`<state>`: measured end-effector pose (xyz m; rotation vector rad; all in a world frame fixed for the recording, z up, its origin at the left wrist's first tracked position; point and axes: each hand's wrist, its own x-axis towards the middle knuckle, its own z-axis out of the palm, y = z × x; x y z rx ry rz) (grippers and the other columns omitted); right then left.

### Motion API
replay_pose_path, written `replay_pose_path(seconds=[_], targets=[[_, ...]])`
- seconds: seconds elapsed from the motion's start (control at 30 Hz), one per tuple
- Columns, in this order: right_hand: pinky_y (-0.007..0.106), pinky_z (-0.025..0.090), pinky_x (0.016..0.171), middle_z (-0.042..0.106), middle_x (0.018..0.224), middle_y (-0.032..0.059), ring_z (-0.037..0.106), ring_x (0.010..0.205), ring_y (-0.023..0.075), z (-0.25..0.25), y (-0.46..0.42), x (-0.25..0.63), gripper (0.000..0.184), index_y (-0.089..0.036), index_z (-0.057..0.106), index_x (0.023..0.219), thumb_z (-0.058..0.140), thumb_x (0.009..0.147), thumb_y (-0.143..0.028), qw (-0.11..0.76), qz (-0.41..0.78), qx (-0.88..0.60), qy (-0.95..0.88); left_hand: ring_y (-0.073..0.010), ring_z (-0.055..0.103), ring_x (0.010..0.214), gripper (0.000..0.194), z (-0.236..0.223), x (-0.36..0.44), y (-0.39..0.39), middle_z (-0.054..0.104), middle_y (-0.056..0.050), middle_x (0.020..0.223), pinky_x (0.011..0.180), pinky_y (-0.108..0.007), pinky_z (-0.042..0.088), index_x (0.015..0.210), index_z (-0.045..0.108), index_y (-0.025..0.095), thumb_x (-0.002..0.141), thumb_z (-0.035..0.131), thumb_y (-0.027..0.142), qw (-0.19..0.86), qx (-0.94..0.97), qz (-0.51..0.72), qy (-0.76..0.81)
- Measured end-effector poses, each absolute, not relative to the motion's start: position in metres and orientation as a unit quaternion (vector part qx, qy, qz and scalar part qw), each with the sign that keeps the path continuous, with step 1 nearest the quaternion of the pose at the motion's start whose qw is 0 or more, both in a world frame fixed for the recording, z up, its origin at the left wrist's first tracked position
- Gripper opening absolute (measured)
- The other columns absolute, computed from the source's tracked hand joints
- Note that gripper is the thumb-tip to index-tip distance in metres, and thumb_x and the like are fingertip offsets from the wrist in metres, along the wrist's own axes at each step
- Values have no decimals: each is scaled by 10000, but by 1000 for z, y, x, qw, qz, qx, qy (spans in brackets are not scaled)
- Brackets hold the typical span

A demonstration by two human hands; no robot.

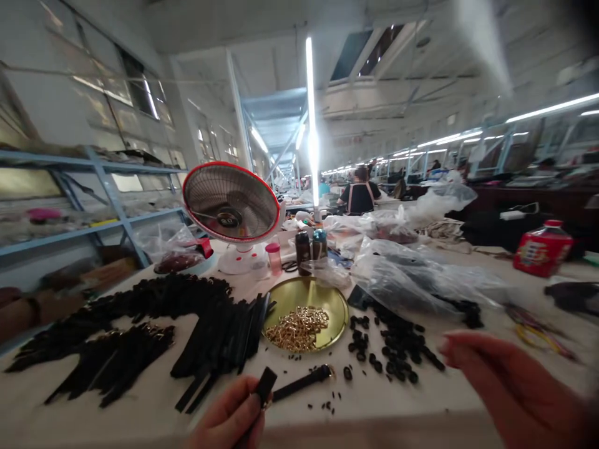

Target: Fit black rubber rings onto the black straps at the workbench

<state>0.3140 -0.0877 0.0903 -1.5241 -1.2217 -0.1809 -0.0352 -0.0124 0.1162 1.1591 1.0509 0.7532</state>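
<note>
My left hand [231, 416], at the bottom centre, pinches a black strap [266, 383] between thumb and fingers. A bit of gold metal glints beside the fingertips. Another black strap length [302, 383] with a gold buckle at its far end lies right beside that hand; whether the two are joined I cannot tell. Over the table at the right is my right hand [510, 383], thumb and fingertips pressed together; anything between them is too small to see. Gold buckles [299, 327] are heaped on a round gold tray [340, 305]. Small black loops [360, 345] lie scattered right of it.
Piles of black straps [215, 330] cover the table's left side. Behind stand a red-rimmed fan [231, 202], a dark bottle [303, 252] and a pink-lidded jar [274, 259]. Plastic bags [402, 274], scissors [538, 333] and a red jug [543, 248] occupy the right. A person [359, 192] sits farther back.
</note>
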Motion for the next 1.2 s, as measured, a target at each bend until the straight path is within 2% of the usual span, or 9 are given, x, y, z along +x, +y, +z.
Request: replay_pose_path(seconds=[0.07,0.13,0.37,0.53,0.67,0.93,1.0,1.07,1.2], targets=[[262,503,559,674,758,16,633,641,169,91,-87,286,181,-289,592,877,507,810,-433,539,-94,-621,-561,-16,293,404,510,111,-38,-12,472,30,512,423,-185,108,833,555,133,613,688,573,635,518,341,460],[259,496,605,667,789,19,627,684,162,78,-81,271,145,-267,586,879,484,836,-360,513,-70,-611,-598,-25,320,422,503,103,-40,-9,484,28,535,426,-184,134,843,546,139,622,681,571,631,525,343,456],[299,459,662,615,804,26,580,723,163,-1,-62,263,152,-206,561,865,434,847,-287,310,198,-648,-667,-27,316,417,408,61,-30,-1,474,38,565,409,-185,188,819,510,135,742,575,531,639,582,246,439],[296,442,696,603,843,20,567,762,155,-13,-47,247,138,-207,546,880,418,859,-255,284,231,-637,-679,-31,323,416,390,44,-26,14,476,41,571,409,-185,201,820,490,141,753,559,518,645,563,244,455],[288,440,699,602,842,21,568,759,149,-14,-29,254,156,-204,555,869,407,865,-252,276,208,-638,-688,-31,325,406,422,31,-23,30,488,40,570,408,-187,204,852,485,141,751,543,547,659,562,215,450],[294,458,688,624,908,59,592,768,176,-21,30,344,220,-172,577,940,443,832,-310,265,42,-763,-588,-33,325,400,398,13,-11,57,497,33,559,399,-193,176,817,509,140,731,585,521,692,520,206,456],[274,461,707,624,955,66,599,798,167,-22,54,358,228,-169,566,990,440,840,-286,214,-1,-785,-582,-35,327,400,389,9,-7,62,502,31,558,399,-193,178,812,512,142,734,586,516,698,516,201,454],[271,457,731,615,1003,82,601,849,175,-23,81,365,247,-169,551,1046,428,859,-271,120,-50,-798,-588,-35,330,404,396,6,-5,65,503,32,566,401,-190,184,818,509,142,736,578,523,695,521,195,456],[358,443,671,606,949,183,607,842,296,-31,124,364,244,-89,597,946,434,854,-246,18,-74,-813,-577,-34,327,411,423,6,-3,65,496,35,575,403,-186,196,833,498,143,744,547,554,691,526,185,459]])
